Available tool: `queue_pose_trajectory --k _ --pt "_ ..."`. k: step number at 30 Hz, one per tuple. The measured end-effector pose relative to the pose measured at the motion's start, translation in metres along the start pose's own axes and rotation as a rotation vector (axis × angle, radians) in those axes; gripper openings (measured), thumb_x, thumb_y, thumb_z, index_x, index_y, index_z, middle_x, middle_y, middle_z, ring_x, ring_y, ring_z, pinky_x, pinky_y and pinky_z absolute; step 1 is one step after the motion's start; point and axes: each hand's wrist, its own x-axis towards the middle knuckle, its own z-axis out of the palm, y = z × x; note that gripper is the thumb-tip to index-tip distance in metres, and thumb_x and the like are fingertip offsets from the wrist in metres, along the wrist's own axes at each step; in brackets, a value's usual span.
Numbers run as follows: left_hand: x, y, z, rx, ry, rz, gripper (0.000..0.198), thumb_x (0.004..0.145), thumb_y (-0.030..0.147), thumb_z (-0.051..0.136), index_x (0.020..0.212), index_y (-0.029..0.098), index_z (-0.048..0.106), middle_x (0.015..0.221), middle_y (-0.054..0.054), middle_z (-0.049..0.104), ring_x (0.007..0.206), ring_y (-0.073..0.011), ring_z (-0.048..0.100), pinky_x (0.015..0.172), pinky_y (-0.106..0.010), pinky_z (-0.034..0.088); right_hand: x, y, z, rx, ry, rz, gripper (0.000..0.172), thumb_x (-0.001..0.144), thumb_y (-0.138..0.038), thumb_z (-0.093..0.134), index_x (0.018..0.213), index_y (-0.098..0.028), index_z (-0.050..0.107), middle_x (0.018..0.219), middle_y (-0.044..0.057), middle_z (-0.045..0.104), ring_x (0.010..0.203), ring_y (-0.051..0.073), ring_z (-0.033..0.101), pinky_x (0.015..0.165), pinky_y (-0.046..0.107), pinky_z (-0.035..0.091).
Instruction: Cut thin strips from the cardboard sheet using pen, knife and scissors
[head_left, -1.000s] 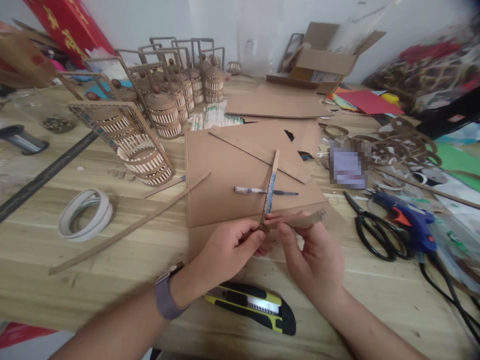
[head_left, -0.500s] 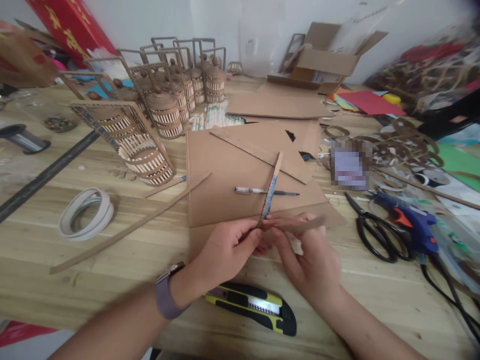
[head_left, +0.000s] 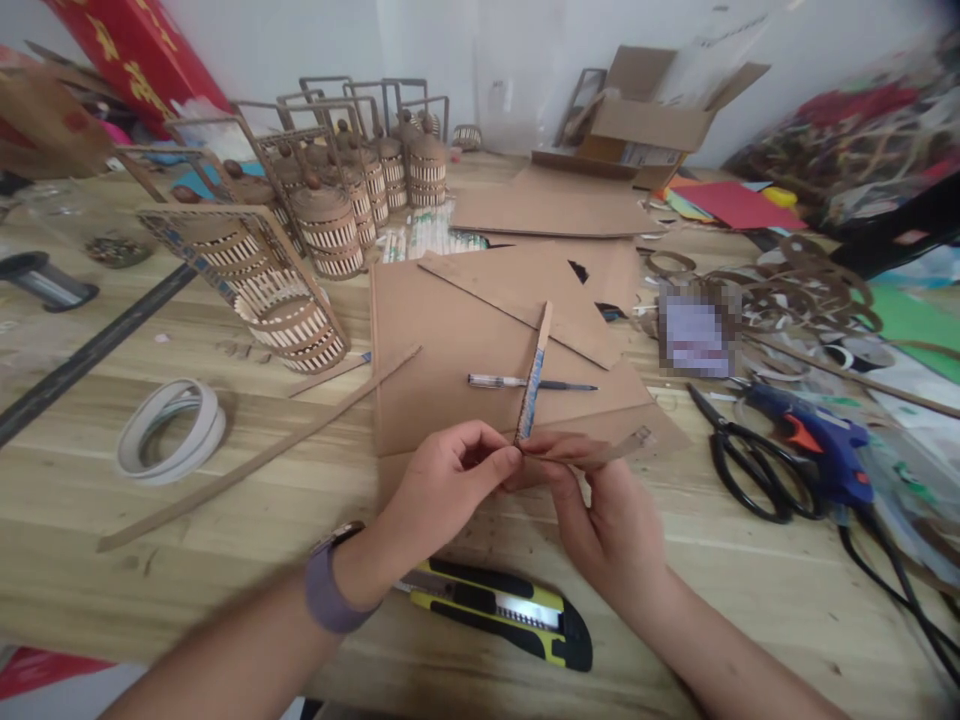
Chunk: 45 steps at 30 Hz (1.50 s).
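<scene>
Both of my hands pinch one narrow cardboard strip (head_left: 533, 385), bent sharply at my fingertips. One arm of it, partly printed blue, points away from me over a pen (head_left: 496, 381); the other runs to the right through my right hand. My left hand (head_left: 450, 475) is closed on the strip at the bend, thumb on top. My right hand (head_left: 611, 515) grips it just right of the bend, its fingers partly hidden. Beneath lies a cardboard sheet (head_left: 435, 330). A yellow and black utility knife (head_left: 495, 610) rests on the table just below my hands.
Small stick-and-cardboard lanterns (head_left: 326, 230) stand at the back left. Tape rolls (head_left: 169, 430) and a long cardboard strip (head_left: 262, 450) lie to the left. On the right are scissors (head_left: 757, 465), a blue glue gun (head_left: 817, 430) and curled strips (head_left: 795, 290). An open box (head_left: 652, 125) stands behind.
My right hand has shifted slightly left and down along the strip. The strip's far arm has swung a little left, and its right end shows more clearly.
</scene>
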Motion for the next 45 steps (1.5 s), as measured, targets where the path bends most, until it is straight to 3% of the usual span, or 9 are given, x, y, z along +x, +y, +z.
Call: queue_pose_trajectory --k 8,12,19,22,25,33,36,41,45 --pt "0.0038 0.0011 0.003 -0.267 -0.018 -0.144 0.047 0.071 0.059 0.079 0.072 0.015 0.062 0.067 0.001 0.06 0.065 -0.0108 0.055 0.064 -0.023 0.047 -0.0001 -0.0002 -0.0007 0.038 -0.028 -0.036 0.011 0.095 -0.015 0.052 0.095 -0.027 0.052 0.093 0.001 0.076 0.081 0.017 0.074 0.068 0.028 0.057" --pt "0.0029 0.0021 0.0034 -0.199 -0.056 -0.111 0.054 0.075 0.067 0.072 0.071 0.015 0.058 0.067 0.002 0.058 0.064 -0.011 0.055 0.065 -0.024 0.048 -0.0012 -0.0004 -0.0007 0.024 -0.027 -0.036 0.012 0.095 -0.015 0.052 0.095 -0.027 0.052 0.094 0.002 0.076 0.081 0.017 0.074 0.068 0.028 0.057" --pt "0.0004 0.0049 0.0045 -0.179 -0.082 -0.074 0.052 0.078 0.067 0.07 0.073 0.017 0.055 0.064 0.004 0.053 0.063 -0.0111 0.055 0.062 -0.023 0.048 -0.0016 -0.0017 -0.0004 0.041 0.001 -0.025 0.012 0.094 -0.014 0.053 0.093 -0.027 0.054 0.092 0.001 0.075 0.081 0.017 0.073 0.069 0.03 0.057" --pt "0.0008 0.0021 0.0051 -0.309 -0.085 -0.113 0.05 0.076 0.061 0.077 0.092 0.017 0.059 0.072 0.003 0.062 0.066 -0.0118 0.06 0.068 -0.026 0.051 -0.0004 -0.0015 -0.0012 0.043 -0.007 -0.055 0.013 0.094 -0.013 0.053 0.091 -0.026 0.054 0.092 0.001 0.074 0.084 0.017 0.072 0.072 0.03 0.056" --pt "0.0019 -0.0006 0.0047 -0.336 -0.137 -0.106 0.061 0.069 0.052 0.086 0.11 0.016 0.06 0.08 0.0 0.069 0.07 -0.0137 0.066 0.072 -0.028 0.054 0.0015 -0.0004 -0.0032 -0.004 -0.014 -0.091 0.013 0.094 -0.013 0.054 0.095 -0.026 0.055 0.094 0.001 0.074 0.094 0.019 0.071 0.08 0.035 0.055" --pt "0.0001 -0.0001 0.004 -0.166 -0.131 -0.124 0.045 0.078 0.055 0.077 0.095 0.013 0.071 0.079 -0.004 0.071 0.068 -0.0149 0.067 0.068 -0.027 0.055 0.0027 0.0012 -0.0043 -0.153 -0.027 -0.142 0.018 0.095 -0.012 0.055 0.102 -0.028 0.061 0.096 0.0 0.078 0.095 0.022 0.073 0.088 0.044 0.05" --pt "-0.0019 0.0002 0.0035 -0.095 -0.139 -0.097 0.04 0.083 0.052 0.072 0.096 0.014 0.071 0.081 -0.004 0.071 0.071 -0.0151 0.067 0.068 -0.026 0.054 0.0011 0.0006 -0.0051 -0.136 -0.003 -0.064 0.015 0.097 -0.018 0.053 0.102 -0.027 0.064 0.096 0.002 0.078 0.093 0.022 0.072 0.085 0.041 0.052" --pt "-0.0025 -0.0018 0.0023 -0.006 -0.17 -0.039 0.036 0.086 0.05 0.068 0.088 0.015 0.072 0.081 -0.005 0.071 0.072 -0.0158 0.067 0.067 -0.026 0.054 -0.0003 -0.0009 -0.0063 -0.006 0.081 0.263 0.018 0.099 -0.036 0.053 0.097 -0.025 0.067 0.087 0.003 0.077 0.074 0.02 0.071 0.061 0.032 0.054" --pt "-0.0016 -0.0023 0.0027 -0.023 -0.168 -0.056 0.039 0.085 0.052 0.07 0.094 0.015 0.072 0.085 -0.006 0.073 0.075 -0.0166 0.068 0.07 -0.027 0.054 -0.0017 -0.0016 -0.0043 0.099 0.079 0.264 0.013 0.099 -0.033 0.054 0.099 -0.025 0.063 0.09 0.003 0.078 0.075 0.018 0.073 0.065 0.031 0.056"
